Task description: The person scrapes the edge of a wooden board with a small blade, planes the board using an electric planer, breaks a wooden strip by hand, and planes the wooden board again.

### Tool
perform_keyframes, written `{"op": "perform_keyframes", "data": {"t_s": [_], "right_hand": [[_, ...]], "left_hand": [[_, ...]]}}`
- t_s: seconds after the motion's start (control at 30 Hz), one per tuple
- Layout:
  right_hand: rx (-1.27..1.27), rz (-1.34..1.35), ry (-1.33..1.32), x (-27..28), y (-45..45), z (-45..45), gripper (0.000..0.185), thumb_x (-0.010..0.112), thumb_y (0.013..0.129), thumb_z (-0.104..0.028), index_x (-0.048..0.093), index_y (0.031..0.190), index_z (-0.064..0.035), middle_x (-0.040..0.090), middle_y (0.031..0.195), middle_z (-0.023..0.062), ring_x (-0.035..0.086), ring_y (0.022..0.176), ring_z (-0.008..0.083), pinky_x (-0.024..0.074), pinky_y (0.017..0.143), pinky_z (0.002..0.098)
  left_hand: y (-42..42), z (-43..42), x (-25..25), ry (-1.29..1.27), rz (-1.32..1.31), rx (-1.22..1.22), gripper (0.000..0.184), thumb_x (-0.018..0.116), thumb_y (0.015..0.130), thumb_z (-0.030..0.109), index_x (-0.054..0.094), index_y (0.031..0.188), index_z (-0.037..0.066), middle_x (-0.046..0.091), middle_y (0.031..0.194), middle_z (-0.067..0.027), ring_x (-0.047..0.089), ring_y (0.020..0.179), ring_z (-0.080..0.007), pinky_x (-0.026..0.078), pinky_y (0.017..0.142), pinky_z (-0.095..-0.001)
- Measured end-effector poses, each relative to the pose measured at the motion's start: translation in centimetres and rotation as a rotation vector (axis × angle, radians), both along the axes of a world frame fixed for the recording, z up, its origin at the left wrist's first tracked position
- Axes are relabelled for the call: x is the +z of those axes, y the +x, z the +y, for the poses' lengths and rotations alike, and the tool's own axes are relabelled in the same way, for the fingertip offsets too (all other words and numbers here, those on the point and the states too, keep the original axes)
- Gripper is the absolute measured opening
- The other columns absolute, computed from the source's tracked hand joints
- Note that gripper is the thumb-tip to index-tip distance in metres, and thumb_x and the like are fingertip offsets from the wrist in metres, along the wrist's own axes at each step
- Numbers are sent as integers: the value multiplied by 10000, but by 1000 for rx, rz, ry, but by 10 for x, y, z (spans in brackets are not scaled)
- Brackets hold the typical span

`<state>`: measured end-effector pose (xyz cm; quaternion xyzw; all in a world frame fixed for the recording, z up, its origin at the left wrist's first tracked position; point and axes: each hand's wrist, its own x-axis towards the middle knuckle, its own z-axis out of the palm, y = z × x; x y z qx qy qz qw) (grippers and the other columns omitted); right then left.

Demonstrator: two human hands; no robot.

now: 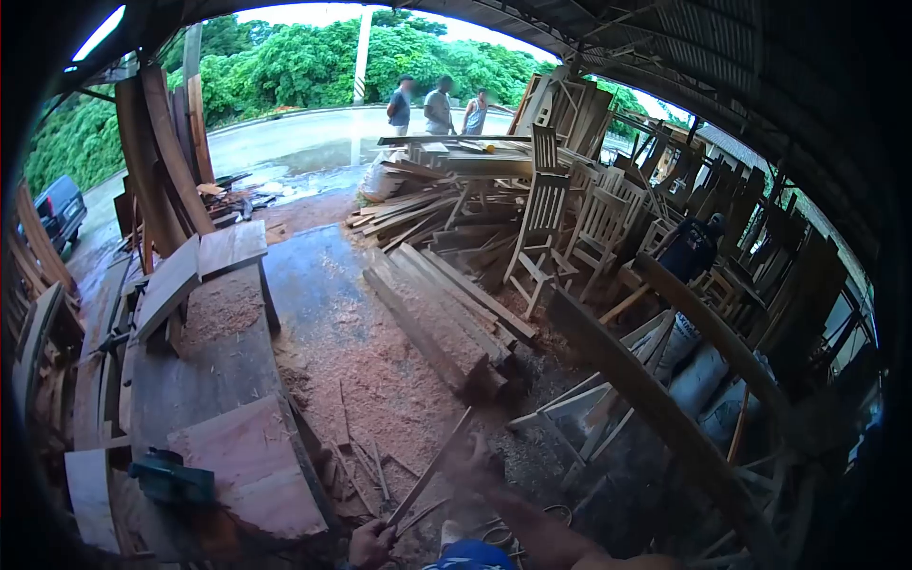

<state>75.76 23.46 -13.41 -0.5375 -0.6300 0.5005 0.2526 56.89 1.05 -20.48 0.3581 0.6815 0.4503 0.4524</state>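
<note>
At the frame's bottom centre, the left hand (372,543) grips the lower end of a wooden strip (427,472). The right hand (475,467) blurs near it, its hold unclear. Supporting both ends would likely steady the strip.

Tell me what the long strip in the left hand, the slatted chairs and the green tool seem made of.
Long strip: probably bare wood; dull brown, straight edges. Slatted chairs: likely unvarnished wood; pale brown, matte slats. Green tool: perhaps painted metal or plastic; even colour leaves that open.
</note>
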Motion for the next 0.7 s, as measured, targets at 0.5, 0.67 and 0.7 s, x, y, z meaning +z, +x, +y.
{"op": "perform_keyframes", "data": {"t_s": [0.5,0.67,0.7], "right_hand": [[526,-190,333,55,-84,-194,214,630,934,-208,682,1076,-57,704,913,214,704,824,387,557,710,436],[391,44,550,74,-98,-187,231,660,881,-119,693,1087,-19,708,881,202,715,802,359,567,687,402],[473,25,693,71,-99,-181,236,664,867,-97,699,1083,-7,708,871,199,717,792,351,567,678,393]], "left_hand": [[-65,-36,27,443,-160,43,125,611,929,62,703,1007,30,704,874,-134,689,804,-233,529,745,-356],[-59,-47,88,448,152,-89,209,561,938,68,725,1067,64,694,909,-202,691,838,-357,531,739,-406],[-59,-47,90,424,212,-80,215,566,945,81,724,1090,73,695,890,-201,691,827,-369,532,720,-417]]}}
